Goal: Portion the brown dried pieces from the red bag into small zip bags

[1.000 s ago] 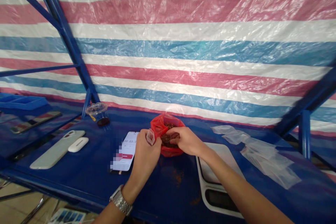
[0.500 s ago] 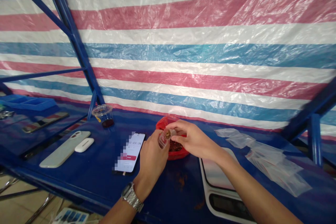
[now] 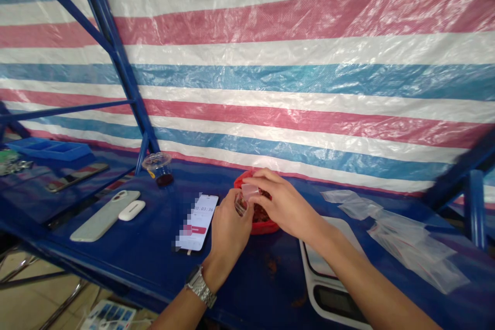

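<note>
My left hand point(image 3: 232, 229), wearing a steel watch point(image 3: 201, 286), is closed around a small clear plastic bag point(image 3: 240, 204) whose mouth is spread. Between the fingers of my right hand point(image 3: 276, 193) is a small translucent cup point(image 3: 250, 190), tipped toward that bag. Its contents are out of sight from this angle. Both hands are over a red bag point(image 3: 265, 228) filled with dark reddish-brown bits, which they partly cover. A kitchen scale point(image 3: 311, 289) lies under my right forearm.
Clear zip bags point(image 3: 417, 250) are spread at the right. To the left lie a phone showing a timer point(image 3: 197, 227), a pale phone point(image 3: 104, 216), a white earbud case point(image 3: 132, 210) and a clear cup with dark liquid point(image 3: 164, 178). Striped sheeting point(image 3: 294, 82) hangs behind the blue table point(image 3: 154, 263).
My right hand has tipped the small cup over toward the bag in my left hand; the brown bits inside it showed before and are now hidden. The view has shifted slightly left.
</note>
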`<state>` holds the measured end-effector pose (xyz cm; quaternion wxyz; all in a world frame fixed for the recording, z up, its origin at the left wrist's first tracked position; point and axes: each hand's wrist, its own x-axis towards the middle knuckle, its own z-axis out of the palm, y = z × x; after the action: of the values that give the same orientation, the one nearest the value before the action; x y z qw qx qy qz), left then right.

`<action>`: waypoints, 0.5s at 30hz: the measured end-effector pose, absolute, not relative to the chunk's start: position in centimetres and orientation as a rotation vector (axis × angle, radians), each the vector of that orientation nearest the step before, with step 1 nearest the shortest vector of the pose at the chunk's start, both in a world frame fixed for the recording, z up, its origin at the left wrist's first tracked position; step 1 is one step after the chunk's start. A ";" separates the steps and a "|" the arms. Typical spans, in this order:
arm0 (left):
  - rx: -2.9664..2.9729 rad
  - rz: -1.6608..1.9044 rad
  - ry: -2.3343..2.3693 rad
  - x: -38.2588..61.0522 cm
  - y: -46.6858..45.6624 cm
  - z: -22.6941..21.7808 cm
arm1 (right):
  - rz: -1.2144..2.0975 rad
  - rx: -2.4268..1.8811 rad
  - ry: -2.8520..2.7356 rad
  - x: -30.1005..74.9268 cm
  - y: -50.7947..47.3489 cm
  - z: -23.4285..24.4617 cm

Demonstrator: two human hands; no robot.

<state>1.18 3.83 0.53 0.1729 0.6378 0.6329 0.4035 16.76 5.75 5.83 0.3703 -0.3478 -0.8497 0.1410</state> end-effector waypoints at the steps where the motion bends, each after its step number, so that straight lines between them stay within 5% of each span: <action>1: 1.797 1.146 1.816 1.1 3.8 0.7 | 0.331 -0.929 -2.153 17.0 6.1 5.6; 9: 1.843 0.750 2.130 0.6 4.1 0.7 | 0.158 -1.461 -2.420 18.1 8.4 2.2; 15: 1.743 0.812 1.954 0.4 5.3 -0.4 | 0.197 -1.433 -2.434 17.3 9.0 0.8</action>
<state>0.44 5.33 -0.39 0.1987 0.6231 0.6985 0.2903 17.30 8.99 0.83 0.1546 -0.5000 -0.8493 0.0688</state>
